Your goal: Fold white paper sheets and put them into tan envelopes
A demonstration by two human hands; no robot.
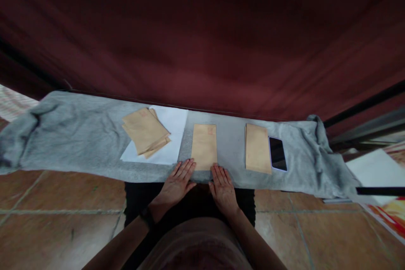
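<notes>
A brown paper envelope (204, 147) with red print in its top right corner lies flat in front of me on the grey cloth (95, 135). My left hand (177, 181) rests palm down with fingers stretched out, its tips at the envelope's lower left corner. Flat and outstretched too, my right hand (223, 185) has its fingertips at the lower right corner. Neither hand grips anything. To the left, several brown envelopes (147, 130) are piled askew on white paper (174, 124). A neater stack of brown envelopes (257, 148) lies on the right.
Beside the right stack is a phone (278, 154) with a dark screen. A dark red curtain (202, 50) hangs behind the cloth-covered surface. White paper (378, 173) and a black bar (379, 191) are at the far right. Tiled floor (85, 219) shows below.
</notes>
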